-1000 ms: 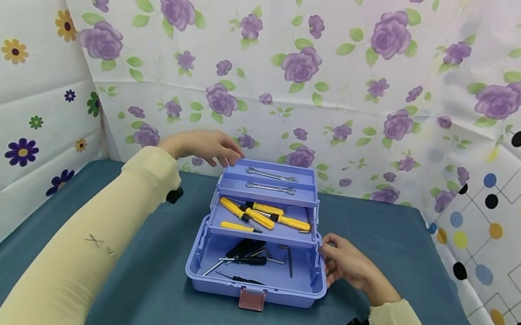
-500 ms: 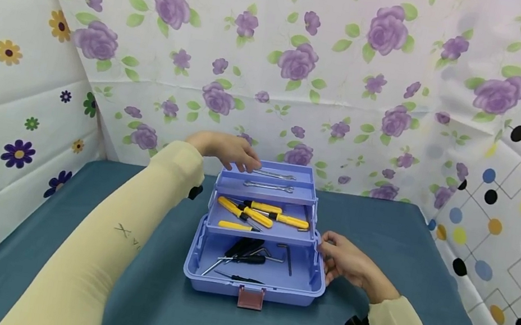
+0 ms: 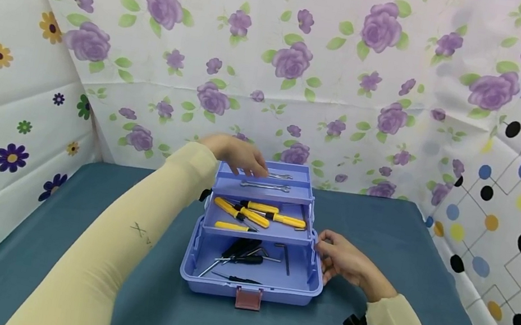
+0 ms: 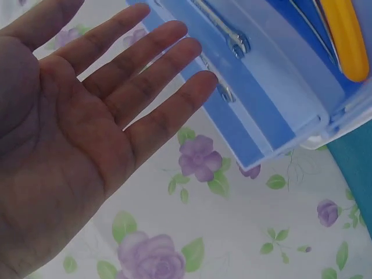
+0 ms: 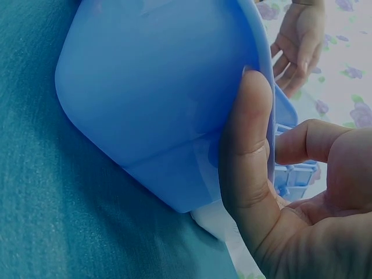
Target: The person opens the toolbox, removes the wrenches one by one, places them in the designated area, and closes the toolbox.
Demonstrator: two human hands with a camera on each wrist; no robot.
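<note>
A blue toolbox (image 3: 205, 285) stands unfolded on the table, its trays stepped up towards the back. Over its top tray is my left hand (image 3: 243, 157), fingers straight and holding nothing in the left wrist view. Two wrenches lie in that tray: the front wrench (image 3: 264, 186) is in full sight, and the back wrench (image 3: 281, 176) is partly covered by my fingers. Thumb and fingers of my right hand (image 3: 344, 260) pinch the box's right rim, as the right wrist view shows. Several yellow-handled screwdrivers (image 3: 286, 220) fill the middle tray.
Black-handled screwdrivers (image 3: 250, 259) and hex keys (image 3: 286, 260) lie in the bottom of the box. A reddish latch (image 3: 248, 299) hangs at its front. Dark teal cloth (image 3: 155, 310) covers the table, and a flowered curtain (image 3: 167, 108) rises behind it.
My left hand has moved right, from beside the top tray's left end to over the wrenches. My right hand keeps its hold on the rim.
</note>
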